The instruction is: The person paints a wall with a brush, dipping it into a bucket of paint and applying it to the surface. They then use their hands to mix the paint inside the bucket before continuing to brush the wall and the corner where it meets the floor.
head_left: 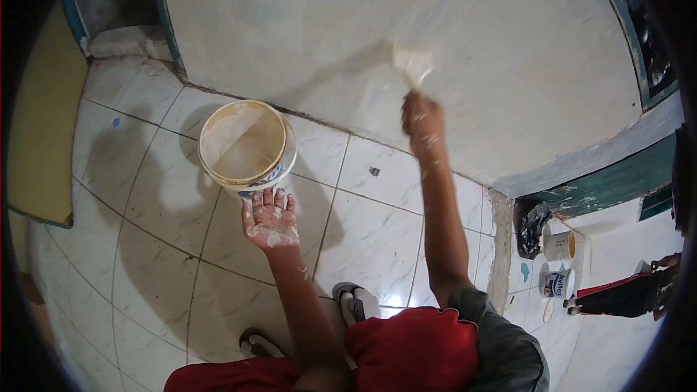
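Clock directions taken from the middle of the view.

Item 1. Tool, one, at one o'clock, before the pale wall. Short-handled, with a flared whitish head. Judged light, stiff in the handle and liable to turn slippery if wet; best gripped low on the handle, just under the head. Blur hid whether that head was bristle or blade, and whether it met the wall.

Item 2. Right hand, at two o'clock. Fingers wrapped round the tool's handle; white specks on the forearm.

Item 3. Left hand, at eight o'clock. Palm up, fingers loosely spread, nothing held; white smears over palm and fingers, likely slick.

Item 4. Bucket, between nine and ten o'clock, upright on the tiled floor, just beside the wall. White-coated inside, blue lettering outside. Judged stiff-sided and heavier than the tool; best held by the rim. It was the nearest obstacle to the left hand.

Surroundings. Yellowish board, past nine. Dark scrap, near the centre. Sandalled foot, at six. Black bag, two far buckets and another person, between three and four, well apart.
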